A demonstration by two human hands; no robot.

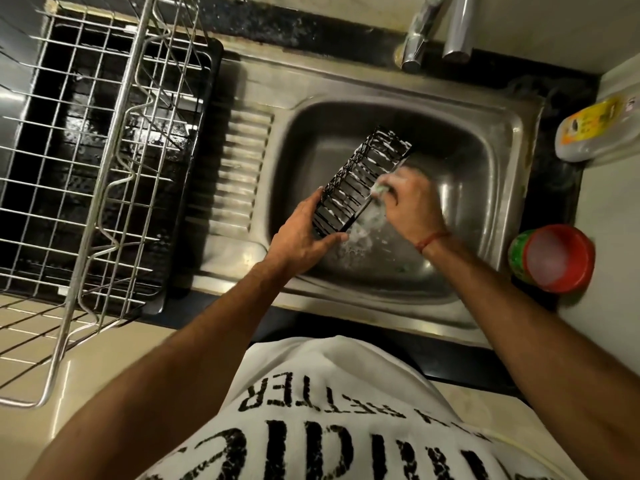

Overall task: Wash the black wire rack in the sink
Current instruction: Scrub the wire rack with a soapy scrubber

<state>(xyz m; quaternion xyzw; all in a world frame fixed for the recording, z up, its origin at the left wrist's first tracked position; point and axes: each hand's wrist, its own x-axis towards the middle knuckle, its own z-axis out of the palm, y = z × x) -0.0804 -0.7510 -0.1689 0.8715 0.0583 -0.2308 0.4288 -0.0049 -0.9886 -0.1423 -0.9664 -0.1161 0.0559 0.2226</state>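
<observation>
- White printed shirt (332, 410), nearest the camera, fills the lower edge; both bare forearms are seen reaching from it over the sink.
- Steel dish drainer (97, 188) is noted at far left, on a dark tray, well apart from the work.
- Steel sink (498, 140): suds and water are seen on the basin floor; the tap (419, 32) stands at the back rim, and no stream can be made out.
- Black wire rack (360, 181) is held tilted above the basin, streaked with white lather.
- Left hand (304, 237) is curled round the rack's near end, thumb under its edge.
- Right hand (412, 199) is closed on a pale scrubber (381, 188), pressed against the rack's right side; blurred.
- Red-rimmed tub (554, 258) and a bottle (595, 129) sit on the counter at right.
- Step judged: soaping and scrubbing, midway. Next move likely calls for turning the rack to reach unscrubbed wires, then rinsing.
</observation>
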